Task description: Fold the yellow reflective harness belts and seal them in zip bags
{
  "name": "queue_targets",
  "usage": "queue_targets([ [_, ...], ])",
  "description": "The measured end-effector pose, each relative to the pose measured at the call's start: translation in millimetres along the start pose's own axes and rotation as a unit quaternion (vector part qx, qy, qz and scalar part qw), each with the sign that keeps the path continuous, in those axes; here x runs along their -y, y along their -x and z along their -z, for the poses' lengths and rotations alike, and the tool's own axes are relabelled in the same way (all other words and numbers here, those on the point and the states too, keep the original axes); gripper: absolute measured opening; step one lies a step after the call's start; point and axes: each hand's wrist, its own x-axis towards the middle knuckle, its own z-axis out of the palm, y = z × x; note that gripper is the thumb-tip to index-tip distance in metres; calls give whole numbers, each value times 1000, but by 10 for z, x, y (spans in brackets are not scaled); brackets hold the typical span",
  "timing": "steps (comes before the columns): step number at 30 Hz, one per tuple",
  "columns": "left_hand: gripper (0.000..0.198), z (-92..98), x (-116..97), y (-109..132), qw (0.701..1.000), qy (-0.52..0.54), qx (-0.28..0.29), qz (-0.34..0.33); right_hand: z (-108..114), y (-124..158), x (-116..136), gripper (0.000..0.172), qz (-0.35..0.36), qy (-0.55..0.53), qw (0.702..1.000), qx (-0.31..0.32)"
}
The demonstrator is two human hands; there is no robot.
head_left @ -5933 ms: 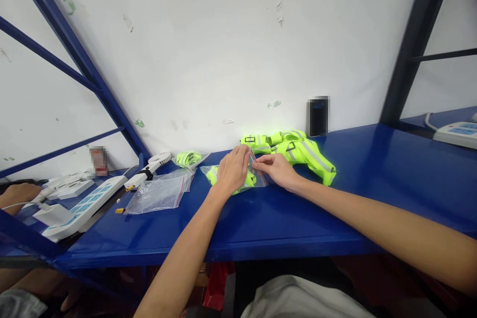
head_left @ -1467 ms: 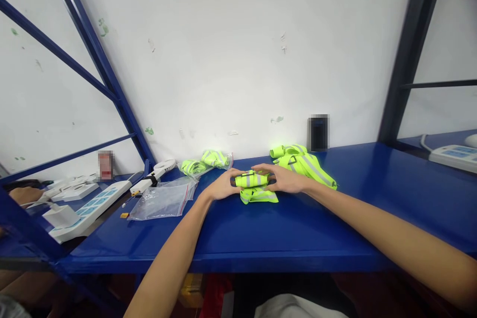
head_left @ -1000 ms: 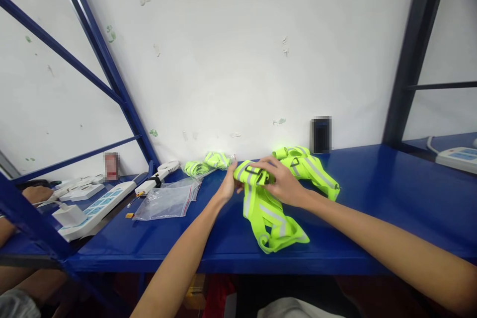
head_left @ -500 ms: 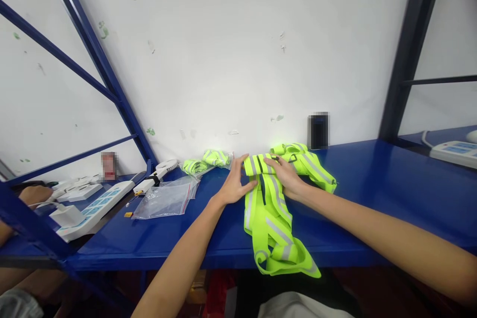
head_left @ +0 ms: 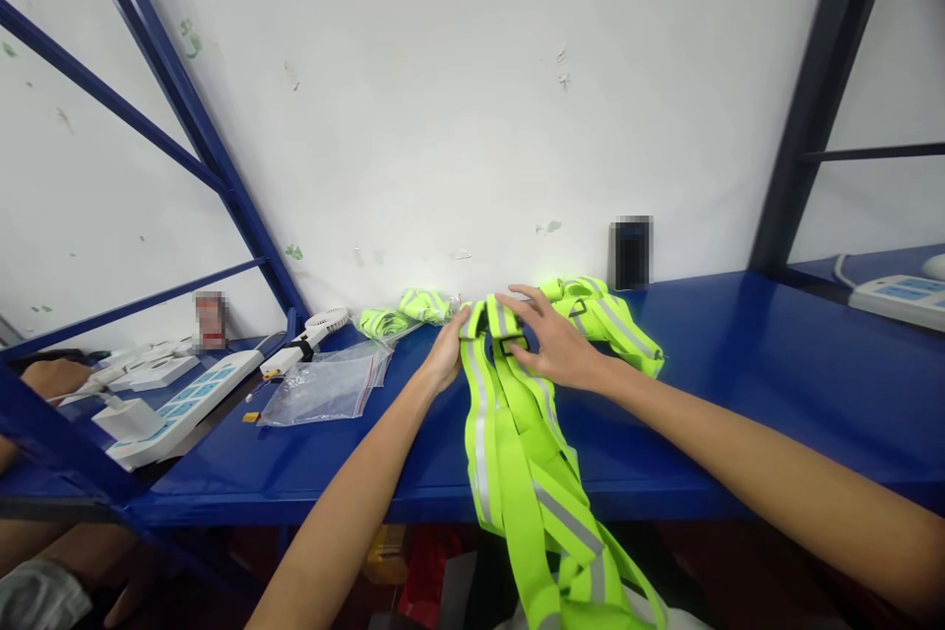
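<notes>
A neon-yellow reflective strap vest [head_left: 517,453] with silver stripes lies over the front edge of the blue table, its loose straps hanging toward my body. My left hand [head_left: 447,346] grips the folded upper end at its left side. Curled around the right part of the same fold is my right hand [head_left: 550,340], thumb below and some fingers raised above. A dark buckle or slider shows near the right thumb. Behind my right hand rests another loose bundle of neon straps [head_left: 624,330]. Two rolled neon bundles [head_left: 384,323] sit by the wall, left of my left hand.
Clear zip bags [head_left: 321,389] lie left on the blue table [head_left: 738,394], near a white handheld fan [head_left: 314,335]. A black box-like object [head_left: 630,254] stands against the wall. Beyond the blue frame are a power strip [head_left: 192,404] and another person's hand [head_left: 55,376].
The folded end has come apart into separate loops, and the straps hang lower over the edge. My right hand has shifted slightly left, with its fingers lifted more.
</notes>
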Motion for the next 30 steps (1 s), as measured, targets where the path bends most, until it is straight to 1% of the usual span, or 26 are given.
queue_targets([
  [2, 54, -8, 16, 18, 998, -41, 30, 37, -24, -3, -32, 56, 43, -10, 999, 21],
  [3, 59, 1, 30, 17, 997, -68, 28, 36, -34, -9, -46, 50, 47, -28, 998, 19],
  [4, 64, 19, 45, 8, 995, -96, 13, 18, -42, -18, -57, 43, 34, -51, 998, 5],
  [5, 67, 41, 57, -4, 992, -122, -12, -14, -49, -31, -62, 36, 4, -80, 997, -18],
  [7, 65, 87, 70, -30, 979, -168, -50, -100, -60, -63, -65, 29, -84, -152, 982, -79],
  [8, 61, 104, 72, -38, 970, -188, -55, -141, -68, -80, -66, 31, -124, -189, 968, -107],
  [10, 56, 114, 67, -33, 954, -223, -41, -198, -90, -108, -78, 38, -185, -244, 940, -149],
  [12, 54, 97, 57, 1, 940, -252, -24, -229, -125, -121, -107, 43, -226, -269, 920, -173],
  [16, 46, 51, 28, 103, 919, -276, -46, -278, -205, -118, -176, 43, -282, -307, 890, -183],
  [17, 47, 49, 24, 117, 919, -273, -39, -282, -218, -117, -186, 43, -295, -317, 882, -187],
  [18, 52, 52, 24, 121, 922, -269, -24, -279, -228, -115, -191, 42, -309, -324, 872, -196],
  [20, 67, 62, 41, 92, 933, -265, 7, -244, -241, -111, -184, 44, -341, -342, 850, -212],
  [22, 83, 65, 82, 29, 953, -239, 17, -187, -254, -101, -159, 47, -362, -367, 831, -208],
  [24, 89, 55, 130, -35, 977, -174, 21, -121, -273, -87, -119, 47, -366, -389, 824, -188],
  [26, 83, 38, 162, -71, 992, -103, 48, -62, -290, -71, -70, 45, -354, -404, 827, -164],
  [28, 66, 31, 167, -76, 995, -58, 71, -28, -294, -59, -16, 42, -337, -440, 824, -120],
  [30, 50, 42, 149, -69, 998, -29, 53, -20, -281, -50, 36, 41, -326, -490, 807, -56],
])
